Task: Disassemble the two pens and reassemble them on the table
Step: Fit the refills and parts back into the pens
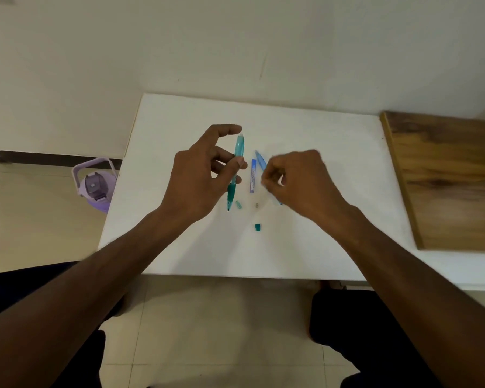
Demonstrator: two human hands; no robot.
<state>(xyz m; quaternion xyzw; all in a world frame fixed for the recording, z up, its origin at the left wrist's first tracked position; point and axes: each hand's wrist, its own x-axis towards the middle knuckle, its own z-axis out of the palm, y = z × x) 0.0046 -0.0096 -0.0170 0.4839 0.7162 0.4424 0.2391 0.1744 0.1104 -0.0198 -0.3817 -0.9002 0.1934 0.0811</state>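
My left hand (199,175) holds a teal pen (237,166) upright-slanted above the white table (319,163), thumb and fingers pinching its middle, index finger at its top end. My right hand (300,180) pinches a blue pen (261,161) near its middle; its lower end shows past my palm. Between the two pens a thin blue refill tube (253,175) lies on the table. Small loose parts lie nearer me: a pale teal tip piece (238,204), a tiny grey piece (256,205) and a dark teal cap piece (258,226).
A wooden board (445,177) rests on the table's right side. A purple water bottle (95,186) stands on the tiled floor left of the table. A wall rises behind the table. My knees are under the near edge.
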